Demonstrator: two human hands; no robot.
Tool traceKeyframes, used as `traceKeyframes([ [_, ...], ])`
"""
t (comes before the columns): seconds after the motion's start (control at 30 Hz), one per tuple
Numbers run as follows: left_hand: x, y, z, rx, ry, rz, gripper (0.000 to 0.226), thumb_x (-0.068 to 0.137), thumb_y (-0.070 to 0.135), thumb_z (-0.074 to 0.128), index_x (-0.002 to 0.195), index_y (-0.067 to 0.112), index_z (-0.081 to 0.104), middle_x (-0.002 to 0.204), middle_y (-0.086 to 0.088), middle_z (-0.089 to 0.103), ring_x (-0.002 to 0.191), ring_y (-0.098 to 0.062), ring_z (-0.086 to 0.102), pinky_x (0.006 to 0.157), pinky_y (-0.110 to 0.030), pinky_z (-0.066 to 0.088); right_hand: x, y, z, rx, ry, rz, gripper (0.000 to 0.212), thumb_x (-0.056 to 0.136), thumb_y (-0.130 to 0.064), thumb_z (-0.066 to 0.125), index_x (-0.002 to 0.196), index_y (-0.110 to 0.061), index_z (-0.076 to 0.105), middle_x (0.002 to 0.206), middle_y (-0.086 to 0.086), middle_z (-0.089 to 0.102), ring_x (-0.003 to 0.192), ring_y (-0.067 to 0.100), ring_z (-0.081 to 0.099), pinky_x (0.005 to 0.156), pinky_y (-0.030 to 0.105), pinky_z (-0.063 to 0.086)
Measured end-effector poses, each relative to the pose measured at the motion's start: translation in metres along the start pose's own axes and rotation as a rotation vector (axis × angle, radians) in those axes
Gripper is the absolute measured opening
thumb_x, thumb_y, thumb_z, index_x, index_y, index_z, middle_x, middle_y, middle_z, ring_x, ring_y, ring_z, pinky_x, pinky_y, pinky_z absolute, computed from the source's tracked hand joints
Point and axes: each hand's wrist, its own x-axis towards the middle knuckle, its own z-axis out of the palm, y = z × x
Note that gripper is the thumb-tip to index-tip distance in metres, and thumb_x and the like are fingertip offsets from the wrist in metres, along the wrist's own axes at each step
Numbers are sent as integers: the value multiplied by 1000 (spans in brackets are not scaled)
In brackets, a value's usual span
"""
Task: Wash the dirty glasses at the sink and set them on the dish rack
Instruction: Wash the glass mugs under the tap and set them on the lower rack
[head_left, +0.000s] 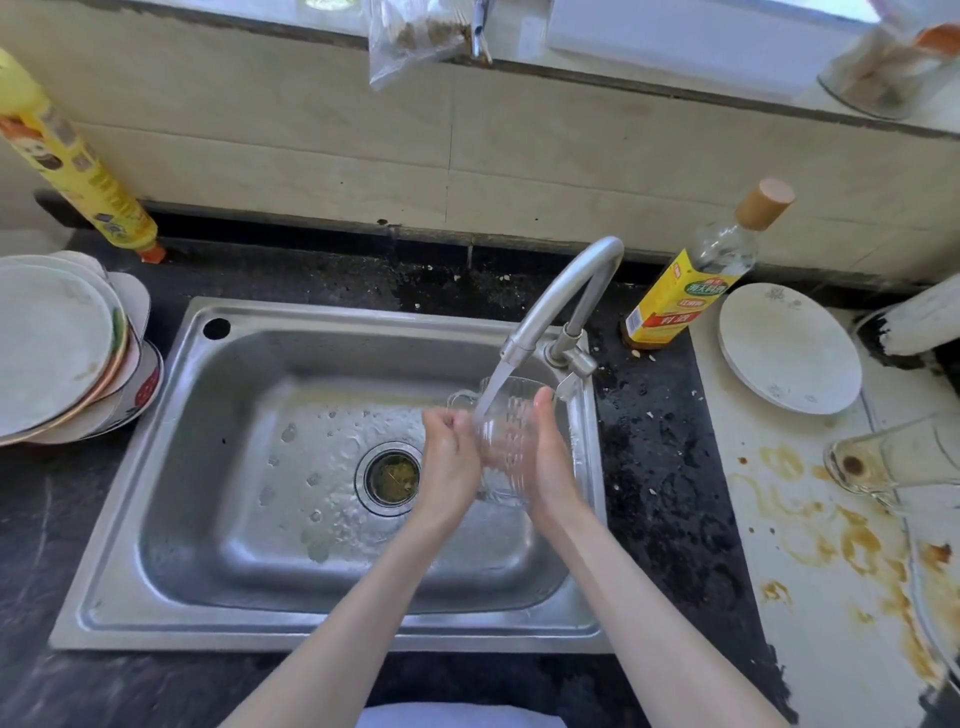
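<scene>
- Both bare forearms reach from the bottom edge over the steel sink (156, 519); its basin is wet, with a round drain strainer (390, 477) in the middle
- Dark speckled countertop (670, 467) surrounds the sink; a stained white surface (810, 545) lies to the right
- Stacked plates (57, 348) sit left of the sink; a single white plate (789, 348) sits right of it
- Curved tap (566, 296) runs water down onto the clear ribbed glass jug (511, 415), held over the basin's right side
- Left hand (449, 457) curls its fingers against the jug's left wall, near its handle; right hand (545, 457) cups the right wall, fingers fairly straight
- Yellow-labelled bottle (685, 291) stands just behind the tap; another glass (883, 462) lies at the far right
</scene>
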Motion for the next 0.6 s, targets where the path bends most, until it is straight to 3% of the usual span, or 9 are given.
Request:
traceKeyframes([
  [0.1,4,-3,-11,65,16,53,17,101,22,31,100,9,41,86,13,49,81,-5,51,69,-21,35,-6,-4,3,-3,-26,22,92,64,-91,35,126,-26,53,101,-5,70,96,13,65,89,42,49],
  [0.17,4,-12,-16,49,20,76,15,99,22,39,96,10,45,88,14,52,82,-2,51,68,-17,34,-12,-3,5,27,-21,77,66,75,-80,26,109,-32,57,94,-8,64,86,9,60,77,34,50],
  [0.23,0,-22,-18,-15,-29,73,15,96,22,48,86,11,45,93,3,59,89,-14,56,73,-15,38,-13,2,4,103,-37,218,49,81,-75,26,96,-39,55,103,-3,58,94,15,58,85,46,51],
  [0.27,-3,-26,-20,-65,-67,78,19,93,25,53,81,13,44,104,-2,61,99,-17,57,79,-15,40,-15,0,4,148,-47,257,52,79,-77,28,96,-38,57,108,2,58,97,20,59,89,50,50],
  [0.33,-7,-30,-24,-124,-147,86,28,81,41,57,76,16,47,126,10,57,114,-10,55,91,-23,41,-15,-1,4,209,-67,258,67,76,-80,32,96,-29,70,107,6,67,95,24,64,91,51,49],
  [0.4,-11,-30,-29,-135,-209,88,28,81,48,55,86,21,61,126,23,54,112,-4,57,93,-29,44,-14,-4,1,164,-58,198,66,82,-74,31,89,-25,74,93,4,74,79,16,69,87,42,49],
  [0.47,-9,-27,-33,-111,-172,88,28,91,43,50,106,23,64,118,21,58,102,0,60,91,-26,48,-17,-6,1,77,-78,96,54,89,-65,32,86,-29,74,86,-3,75,73,9,69,82,39,48],
  [0.53,-5,-18,-37,-124,-107,32,19,95,37,46,103,26,59,110,8,63,101,-8,62,91,-32,50,-20,-8,2,-55,-70,-27,54,81,-68,39,107,-30,66,105,-3,70,98,11,64,90,44,48],
  [0.6,1,-5,-41,-187,-172,-60,15,93,36,46,102,25,51,107,1,63,98,-13,63,85,-32,53,-20,-8,0,-165,-115,-130,73,68,-70,43,126,-26,53,124,-4,58,115,7,53,101,45,42],
])
